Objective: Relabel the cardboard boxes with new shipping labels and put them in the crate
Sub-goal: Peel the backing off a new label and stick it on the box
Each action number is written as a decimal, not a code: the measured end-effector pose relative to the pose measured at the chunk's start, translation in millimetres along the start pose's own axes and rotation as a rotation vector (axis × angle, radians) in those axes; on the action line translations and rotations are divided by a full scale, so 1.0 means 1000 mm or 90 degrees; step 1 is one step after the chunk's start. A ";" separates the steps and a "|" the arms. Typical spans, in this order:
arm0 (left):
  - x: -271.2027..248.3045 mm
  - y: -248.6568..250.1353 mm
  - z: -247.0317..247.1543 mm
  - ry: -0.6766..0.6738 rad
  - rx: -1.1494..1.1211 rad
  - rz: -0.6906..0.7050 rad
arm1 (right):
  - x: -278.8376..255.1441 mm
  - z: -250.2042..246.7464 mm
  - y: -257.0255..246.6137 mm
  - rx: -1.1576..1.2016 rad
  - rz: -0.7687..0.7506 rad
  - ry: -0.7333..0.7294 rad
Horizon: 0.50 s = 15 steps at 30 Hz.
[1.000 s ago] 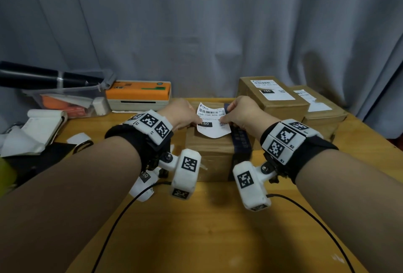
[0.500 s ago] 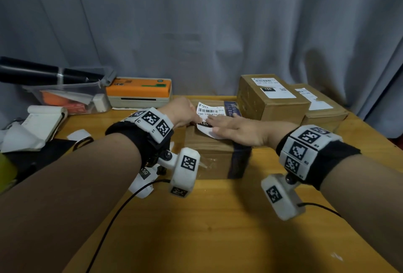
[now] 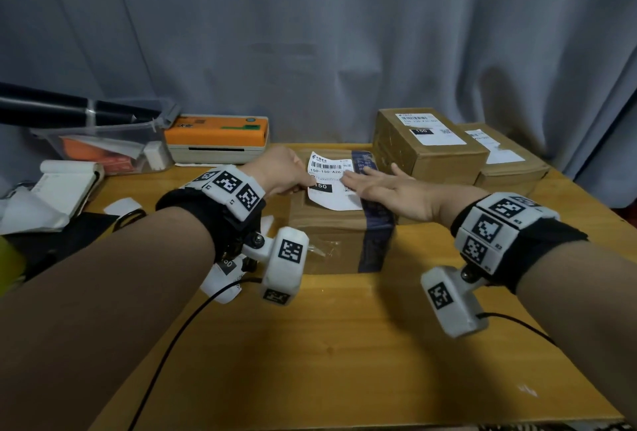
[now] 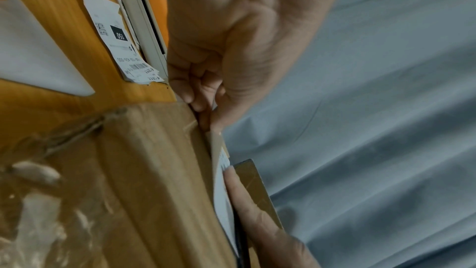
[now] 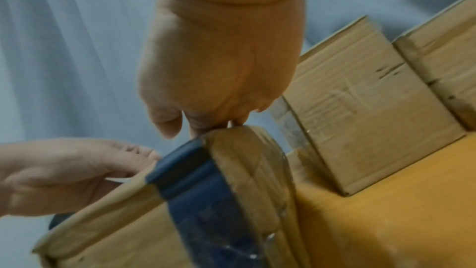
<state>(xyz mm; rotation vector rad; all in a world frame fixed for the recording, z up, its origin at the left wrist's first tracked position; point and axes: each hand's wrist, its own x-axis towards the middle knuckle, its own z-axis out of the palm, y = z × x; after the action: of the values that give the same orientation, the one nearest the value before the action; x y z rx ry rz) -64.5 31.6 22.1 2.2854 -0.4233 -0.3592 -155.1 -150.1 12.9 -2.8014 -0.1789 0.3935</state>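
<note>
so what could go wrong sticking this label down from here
The label lies only partly flat: the left hand pinches its left edge while the right hand presses the right side, so it may crease or trap a bubble. Its right edge sits at the dark tape band on the cardboard box, so it might bond unevenly there. Pressing could also skew it.

This looks like a small makeshift packing station, the kind set up in a home or small office for mail orders. A wooden table (image 3: 344, 344) stands against a grey curtain (image 3: 344, 34) that hides the wall. On the table sit an orange and white label printer (image 3: 217, 137), sealed cardboard boxes (image 3: 427, 144) bearing barcode shipping labels, a clear plastic bin (image 3: 103, 141) of supplies and loose label scraps (image 4: 121, 48).
</note>
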 end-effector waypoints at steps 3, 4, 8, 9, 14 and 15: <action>0.001 -0.001 0.001 0.012 0.005 0.008 | 0.003 -0.005 -0.004 -0.034 0.020 -0.006; 0.002 -0.001 0.002 0.010 0.006 0.010 | 0.006 -0.006 -0.009 -0.050 0.021 -0.013; 0.002 -0.005 0.002 0.014 0.015 0.022 | 0.019 -0.004 -0.033 -0.081 -0.011 -0.037; 0.002 -0.005 0.001 0.016 0.020 0.023 | 0.021 -0.002 -0.036 -0.080 -0.022 -0.038; -0.002 -0.006 -0.008 -0.005 0.001 0.027 | 0.027 -0.001 -0.021 0.062 -0.030 -0.013; -0.002 -0.005 -0.010 0.020 0.042 0.070 | 0.026 -0.001 -0.016 0.137 -0.022 0.016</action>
<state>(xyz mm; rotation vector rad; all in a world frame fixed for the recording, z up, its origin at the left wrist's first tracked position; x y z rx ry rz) -61.5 41.9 25.1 2.3172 -0.5503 -0.2561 -131.2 -130.8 12.6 -2.5871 -0.1686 0.3479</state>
